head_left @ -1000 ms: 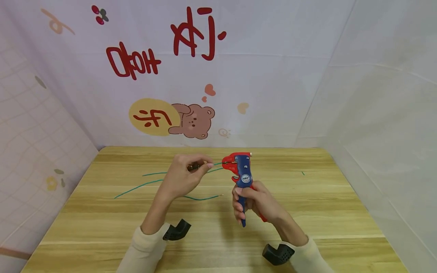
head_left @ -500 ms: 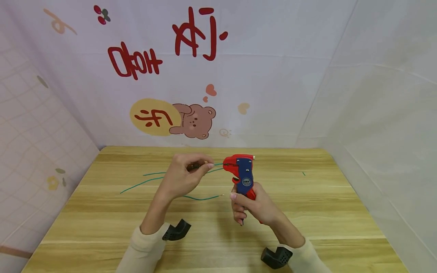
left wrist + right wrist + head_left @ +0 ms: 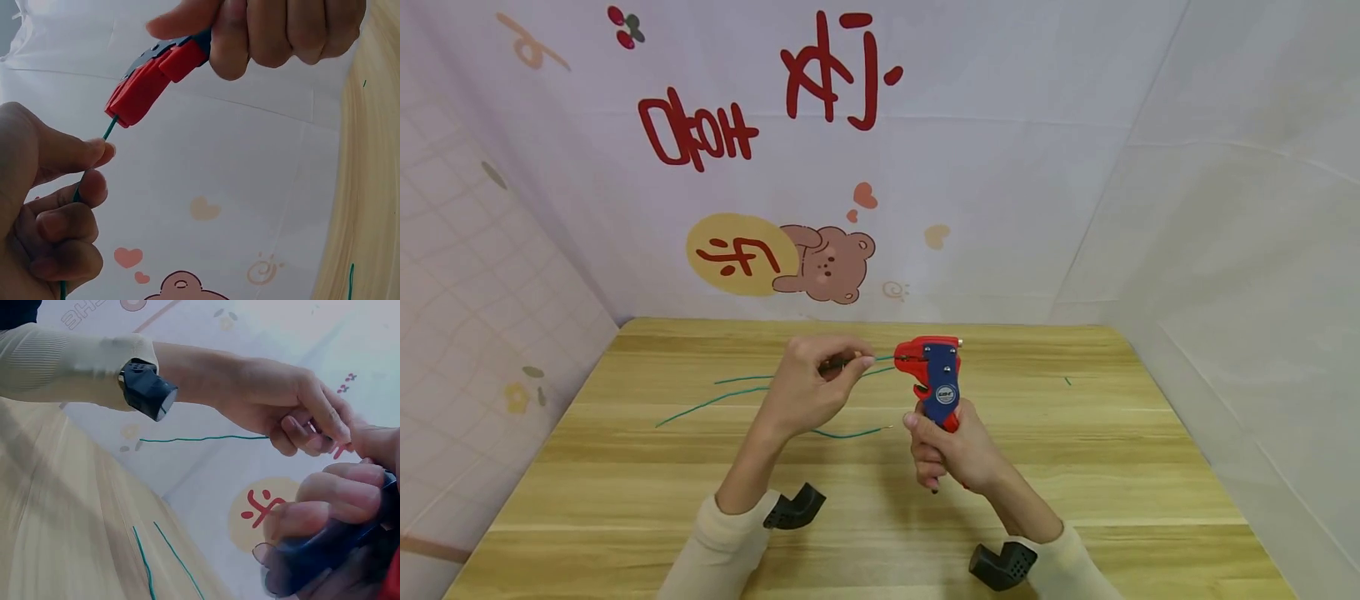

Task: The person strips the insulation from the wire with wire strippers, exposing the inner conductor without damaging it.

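Between thumb and fingertips, the left hand [image 3: 811, 385] pinches a green wire [image 3: 110, 129], whose tip enters the red jaws of a red and blue wire stripper [image 3: 942, 375]. The right hand [image 3: 957, 446] grips the tool's handles below the round label. In the left wrist view the left hand [image 3: 56, 200] has its other fingers curled around the wire, close to the stripper's nose [image 3: 134, 97]. The wire's tail [image 3: 206, 437] stretches out behind the left hand in the right wrist view.
More green wires [image 3: 700, 407] lie on the wooden table [image 3: 850, 517] under and beside the left hand; one has a bare end [image 3: 889, 427]. A short green piece [image 3: 1067, 381] lies at the right. A printed white cloth [image 3: 1000, 167] stands behind the table.
Over the last second the stripper has shifted slightly right, and the right hand's fingers have drawn its handles closer together. The left hand has moved marginally right, still pinching the wire.
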Demonstrator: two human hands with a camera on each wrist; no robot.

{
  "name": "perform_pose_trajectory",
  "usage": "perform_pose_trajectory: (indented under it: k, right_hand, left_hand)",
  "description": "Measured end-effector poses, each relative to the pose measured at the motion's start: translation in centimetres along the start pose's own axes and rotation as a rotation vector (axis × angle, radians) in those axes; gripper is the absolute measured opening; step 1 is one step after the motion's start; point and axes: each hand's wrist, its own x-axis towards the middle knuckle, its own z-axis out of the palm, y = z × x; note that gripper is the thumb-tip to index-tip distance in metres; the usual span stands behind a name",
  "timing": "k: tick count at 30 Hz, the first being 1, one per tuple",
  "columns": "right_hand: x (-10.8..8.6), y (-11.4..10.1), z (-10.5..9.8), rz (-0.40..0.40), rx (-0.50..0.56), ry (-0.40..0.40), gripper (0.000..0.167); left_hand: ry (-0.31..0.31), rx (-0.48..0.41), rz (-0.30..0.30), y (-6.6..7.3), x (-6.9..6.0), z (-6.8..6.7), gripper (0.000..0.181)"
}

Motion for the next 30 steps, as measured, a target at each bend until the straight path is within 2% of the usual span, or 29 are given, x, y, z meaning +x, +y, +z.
perform_pose_trajectory:
  k: [5, 8, 15, 22, 30]
  right_hand:
    - [0.3, 0.7, -0.7, 0.023, 0.047, 0.013, 0.027]
    - [0.3, 1.1, -1.1, 0.037, 0.027, 0.020, 0.028]
    - [0.5, 1.0, -1.2, 0.103, 0.009, 0.053, 0.034]
    - [0.5, 0.6, -1.0, 0.084, -0.013, 0.034, 0.034]
    - [0.4, 0.1, -0.9, 0.133, 0.000, 0.041, 0.033]
  left_hand:
    - [-0.002, 0.072, -0.022, 0.0, 0.1, 0.6, 0.010]
    - [-0.013, 0.088, -0.046, -0.1, 0.0, 0.7, 0.011]
    - [-0.033, 0.073, -0.065, -0.1, -0.1, 0.5, 0.011]
    - [-0.042, 0.041, -0.027, 0.1, -0.1, 0.0, 0.010]
    - [-0.053, 0.053, -0.038, 0.1, -0.1, -0.1, 0.010]
